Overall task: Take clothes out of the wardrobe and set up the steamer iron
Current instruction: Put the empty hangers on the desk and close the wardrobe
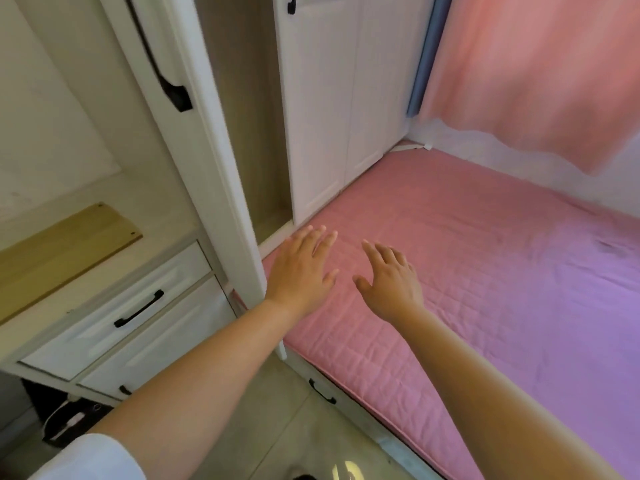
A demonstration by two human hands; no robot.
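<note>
Ahead of both hands, head view: an open wardrobe (pixel 249 109) stands with its door (pixel 194 133) swung out to the left of the left hand; the part that shows holds no clothes, and no steamer iron can be seen anywhere.
Left hand (pixel 301 268): fingers spread and straight, holding nothing, reaching over the near corner of the pink mattress (pixel 485 271), just right of the door's edge.
Right hand (pixel 391 278): fingers spread, slightly bent, holding nothing, just beside the left hand over the mattress; whether either hand touches the cover I cannot tell.
Left of the left arm: two drawers (pixel 131 317) with black handles under a shelf with a wooden board (pixel 65 251).
Risk, door: the left wrist is close to its edge; a sideways reach could knock it.
Risk, clothes: likely higher up and out of sight, so a blind grab could miss them or drag them down.
</note>
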